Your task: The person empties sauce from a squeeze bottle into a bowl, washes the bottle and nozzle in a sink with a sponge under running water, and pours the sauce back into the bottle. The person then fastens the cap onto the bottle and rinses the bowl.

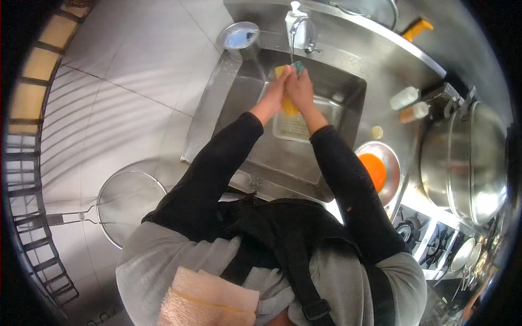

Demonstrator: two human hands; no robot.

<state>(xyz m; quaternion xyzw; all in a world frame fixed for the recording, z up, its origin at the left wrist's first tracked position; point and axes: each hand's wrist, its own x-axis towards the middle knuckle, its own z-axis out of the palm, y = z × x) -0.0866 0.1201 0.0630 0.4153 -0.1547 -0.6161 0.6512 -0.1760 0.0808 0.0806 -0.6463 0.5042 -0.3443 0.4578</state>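
Observation:
My left hand point(274, 95) and my right hand point(300, 91) are close together under the tap point(300, 27), over the sink point(231, 111). Between them is a yellow, soft-looking piece point(290, 107), a sponge or a cloth; I cannot tell which. Its other end shows beyond my left fingers, which are closed on it. A small teal scrubber-like piece point(298, 66) pokes out at my right fingertips, and those fingers are curled closed. Water runs down onto the hands. Below them in the basin lies a rectangular see-through tray point(302, 133).
A metal pot point(249, 50) with bluish liquid and a white pump bottle point(293, 33) stand at the back. Right of the sink are a bowl point(392, 163) with something orange, squeeze bottles point(404, 98) and large steel bowls point(462, 157). A round strainer point(111, 239) is at left.

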